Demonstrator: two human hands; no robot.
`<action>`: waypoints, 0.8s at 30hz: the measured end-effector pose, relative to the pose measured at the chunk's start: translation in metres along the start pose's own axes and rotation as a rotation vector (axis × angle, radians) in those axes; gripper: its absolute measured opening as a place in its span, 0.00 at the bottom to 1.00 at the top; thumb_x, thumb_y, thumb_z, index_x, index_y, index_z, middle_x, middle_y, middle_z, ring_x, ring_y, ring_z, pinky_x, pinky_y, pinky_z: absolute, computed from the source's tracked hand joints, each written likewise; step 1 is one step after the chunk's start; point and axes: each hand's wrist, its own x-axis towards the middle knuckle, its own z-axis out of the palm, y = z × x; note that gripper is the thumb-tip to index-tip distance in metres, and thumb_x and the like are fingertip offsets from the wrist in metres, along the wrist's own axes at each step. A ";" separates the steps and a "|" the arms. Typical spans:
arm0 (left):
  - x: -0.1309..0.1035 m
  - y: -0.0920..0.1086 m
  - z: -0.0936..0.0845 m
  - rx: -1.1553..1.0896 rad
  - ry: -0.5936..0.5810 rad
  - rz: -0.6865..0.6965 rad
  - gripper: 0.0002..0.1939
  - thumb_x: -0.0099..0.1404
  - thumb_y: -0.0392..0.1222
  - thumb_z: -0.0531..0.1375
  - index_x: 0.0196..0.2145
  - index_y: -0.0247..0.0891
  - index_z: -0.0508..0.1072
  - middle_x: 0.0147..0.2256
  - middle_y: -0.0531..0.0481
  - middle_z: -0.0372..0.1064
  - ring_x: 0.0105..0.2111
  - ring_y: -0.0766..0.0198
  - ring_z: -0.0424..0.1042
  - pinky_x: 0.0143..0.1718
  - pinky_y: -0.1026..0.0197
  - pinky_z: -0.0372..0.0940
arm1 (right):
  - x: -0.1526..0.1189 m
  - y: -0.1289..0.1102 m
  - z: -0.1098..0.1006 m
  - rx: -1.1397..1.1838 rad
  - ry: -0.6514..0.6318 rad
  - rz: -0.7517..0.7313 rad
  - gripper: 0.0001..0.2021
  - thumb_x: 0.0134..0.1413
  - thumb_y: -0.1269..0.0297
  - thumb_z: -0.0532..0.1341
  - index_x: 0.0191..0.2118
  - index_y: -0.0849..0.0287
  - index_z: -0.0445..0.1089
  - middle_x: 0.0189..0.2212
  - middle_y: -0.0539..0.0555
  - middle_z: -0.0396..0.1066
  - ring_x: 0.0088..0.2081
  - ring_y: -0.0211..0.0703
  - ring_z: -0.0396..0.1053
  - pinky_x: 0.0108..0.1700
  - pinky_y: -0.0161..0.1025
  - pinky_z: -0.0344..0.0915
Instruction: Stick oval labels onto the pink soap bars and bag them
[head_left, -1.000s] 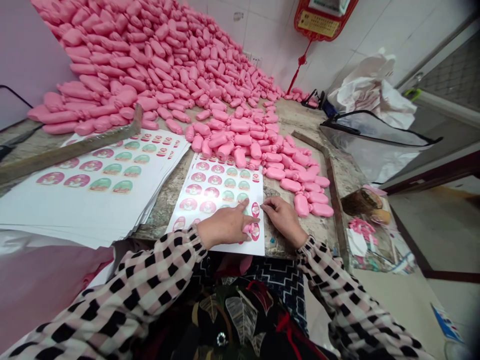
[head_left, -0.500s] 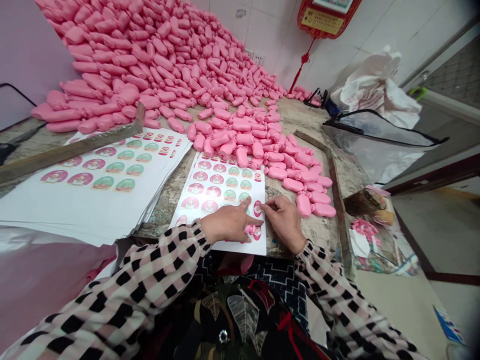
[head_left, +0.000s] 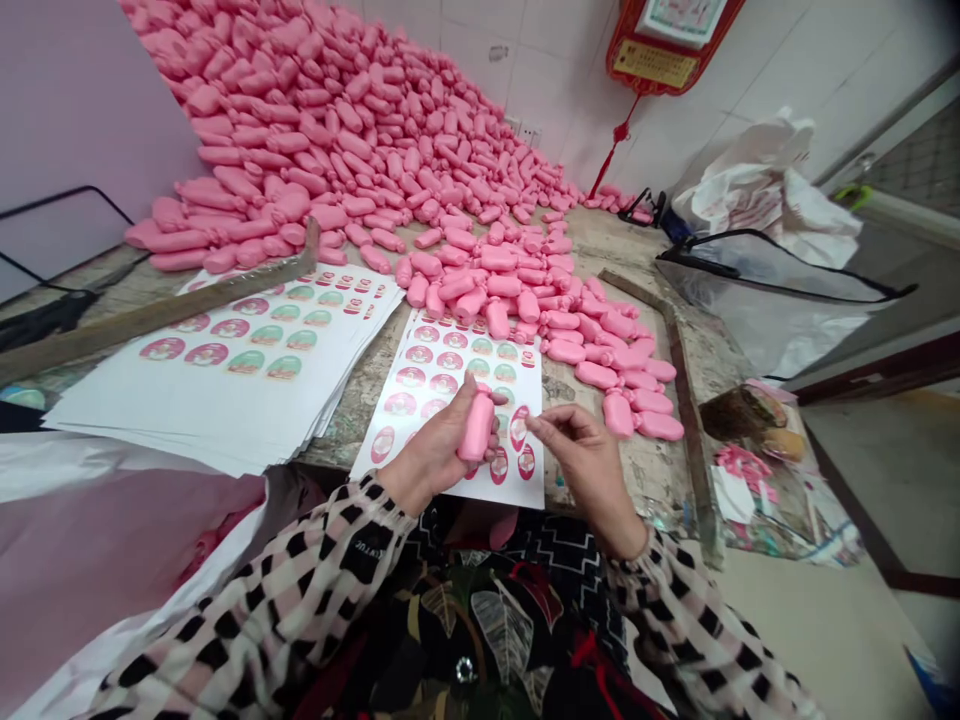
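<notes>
My left hand [head_left: 442, 435] is wrapped round a pink bottle [head_left: 477, 425], its neck pointing away from me, above the sticker sheet [head_left: 532, 490]. Pinched between the thumb and forefinger of my right hand [head_left: 589, 460] is an oval pink sticker [head_left: 519, 426], over the sheet's right edge. Rows of pink and green stickers show on the sheet. Beyond it, many loose pink bottles [head_left: 499, 258] lie on the worn table and partly cover its far end.
A stack of sticker sheets [head_left: 187, 420] lies at the left under a wooden bar [head_left: 150, 328]. A large heap of pink bottles [head_left: 337, 110] rises behind. At the right are a wooden strip [head_left: 679, 390], a brown jar [head_left: 739, 408] and a clear bag [head_left: 757, 310].
My left hand has lifted from the sheet and turned, showing the pink bottle in its grip. My right hand has the oval sticker off the sheet. The camera view has shifted slightly.
</notes>
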 end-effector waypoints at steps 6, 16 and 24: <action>-0.002 -0.007 0.003 -0.292 0.011 -0.017 0.24 0.58 0.63 0.52 0.35 0.38 0.67 0.25 0.53 0.64 0.20 0.66 0.66 0.19 0.64 0.63 | -0.016 -0.008 0.020 -0.084 -0.141 -0.014 0.10 0.47 0.56 0.64 0.26 0.58 0.69 0.19 0.46 0.65 0.19 0.32 0.58 0.24 0.33 0.57; -0.003 -0.015 0.004 -0.276 -0.105 0.051 0.26 0.59 0.64 0.50 0.35 0.36 0.68 0.21 0.54 0.61 0.18 0.67 0.65 0.19 0.63 0.63 | -0.012 -0.011 0.026 -0.062 -0.138 0.026 0.12 0.45 0.53 0.64 0.26 0.58 0.68 0.20 0.47 0.65 0.16 0.32 0.59 0.19 0.32 0.56; -0.003 -0.016 0.003 -0.265 -0.113 0.057 0.29 0.58 0.65 0.49 0.38 0.35 0.69 0.20 0.54 0.61 0.16 0.68 0.62 0.18 0.64 0.62 | -0.013 -0.002 0.026 -0.139 -0.140 0.000 0.13 0.48 0.51 0.61 0.28 0.57 0.68 0.23 0.47 0.67 0.17 0.32 0.60 0.22 0.34 0.57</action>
